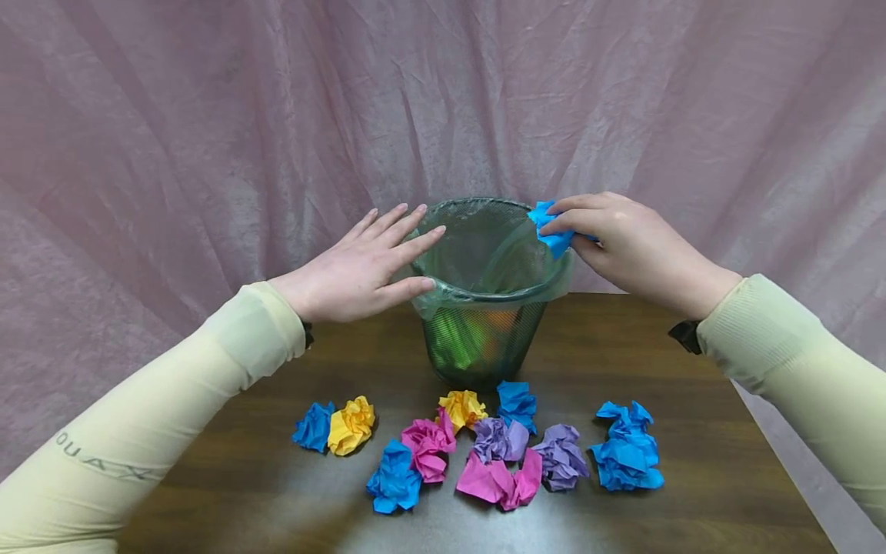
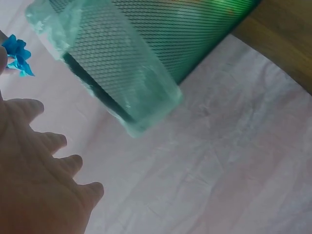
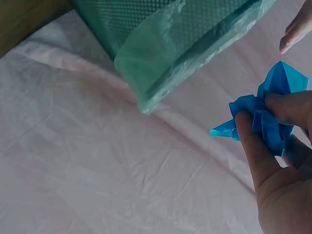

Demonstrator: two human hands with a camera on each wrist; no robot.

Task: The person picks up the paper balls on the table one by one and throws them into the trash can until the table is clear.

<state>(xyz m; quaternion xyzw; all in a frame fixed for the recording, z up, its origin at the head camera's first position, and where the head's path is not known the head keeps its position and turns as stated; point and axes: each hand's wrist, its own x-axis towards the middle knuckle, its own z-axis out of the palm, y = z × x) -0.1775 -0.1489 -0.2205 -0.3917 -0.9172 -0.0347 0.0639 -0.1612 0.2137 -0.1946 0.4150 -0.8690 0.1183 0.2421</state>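
A crumpled blue paper ball [image 3: 258, 117] is pinched between the thumb and fingers of my right hand [image 1: 633, 235], at the right rim of a mesh wastebasket [image 1: 484, 338]. The basket has a thin green plastic liner [image 1: 443, 296] folded over its rim. Green and orange shapes show faintly through its mesh. At the basket's left rim my left hand [image 1: 346, 273] is held with its fingers spread and nothing in them. In the left wrist view that hand's fingertips stand apart from the liner.
Several crumpled papers lie on the dark wooden table [image 1: 332, 508] before the basket: yellow [image 1: 351, 426], pink [image 1: 501, 481], purple [image 1: 561, 457] and blue [image 1: 394, 478]. More blue paper [image 1: 627, 450] lies at the right. A pink curtain [image 1: 443, 100] hangs behind.
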